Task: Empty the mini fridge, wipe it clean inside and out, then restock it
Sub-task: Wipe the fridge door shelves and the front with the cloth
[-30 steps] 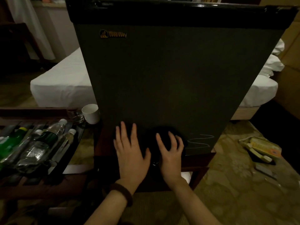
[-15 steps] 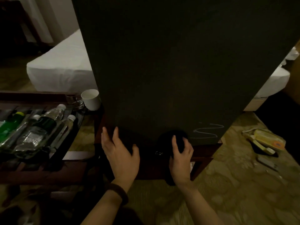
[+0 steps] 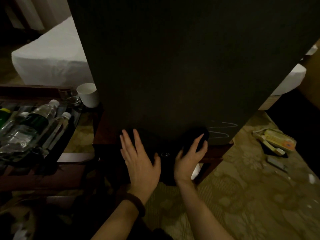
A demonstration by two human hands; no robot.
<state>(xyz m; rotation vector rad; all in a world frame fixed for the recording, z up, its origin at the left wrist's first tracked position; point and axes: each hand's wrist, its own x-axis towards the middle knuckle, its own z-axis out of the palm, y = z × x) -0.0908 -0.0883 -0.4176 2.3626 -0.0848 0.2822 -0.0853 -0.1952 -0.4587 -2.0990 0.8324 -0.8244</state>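
Observation:
The mini fridge (image 3: 173, 66) fills the middle of the view, its dark door face toward me, standing on a low wooden stand (image 3: 214, 153). My left hand (image 3: 138, 158) lies flat with spread fingers on the fridge's bottom edge. My right hand (image 3: 190, 155) holds a dark cloth (image 3: 199, 134) against the door's lower right part, thumb and fingers cupped round it. Pale squiggly streaks (image 3: 223, 129) mark the door just right of the cloth. Plastic bottles (image 3: 34, 125) lie on a dark tray at the left.
A white cup (image 3: 88, 94) and a glass (image 3: 72, 99) stand next to the fridge's left side. A white bed (image 3: 50, 59) lies behind. Yellow packets and small items (image 3: 275, 141) are scattered on the patterned carpet at the right.
The view has dropped closer to the fridge's base. My right hand has slid the cloth down and to the right, toward the streaks. My left hand has moved down to the bottom edge.

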